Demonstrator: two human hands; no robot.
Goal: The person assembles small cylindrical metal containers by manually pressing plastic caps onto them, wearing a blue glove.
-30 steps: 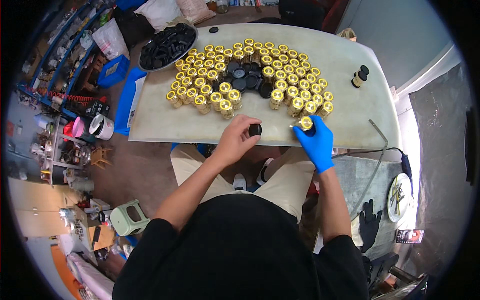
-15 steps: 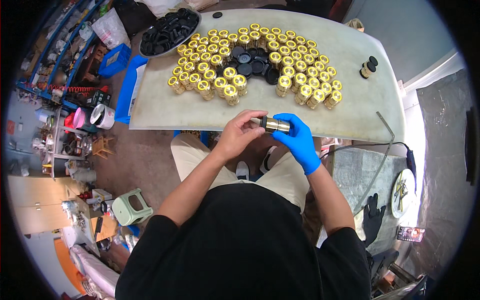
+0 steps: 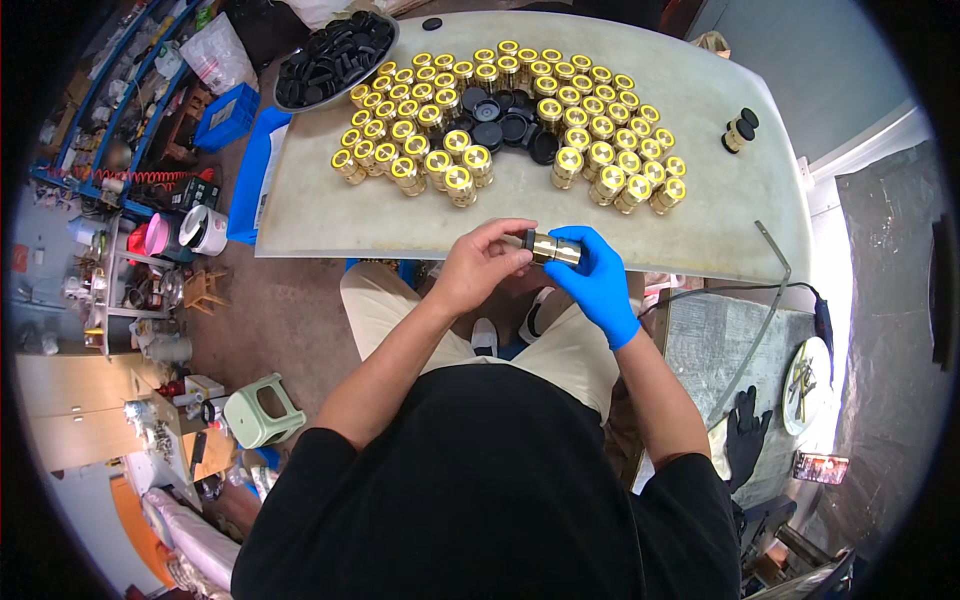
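Brass cylinder [image 3: 553, 247] held level between both hands just in front of the near edge of the pale worktable [image 3: 720, 225]; bare left hand [image 3: 482, 265] pinches its dark capped end with fingertips, blue-gloved right hand [image 3: 592, 275] grips the other end. Likely dense, rigid and smooth, best held around the barrel. Further back on the table: clustered brass fittings [image 3: 600, 150], black caps [image 3: 505, 125], a tray of caps [image 3: 335, 55]
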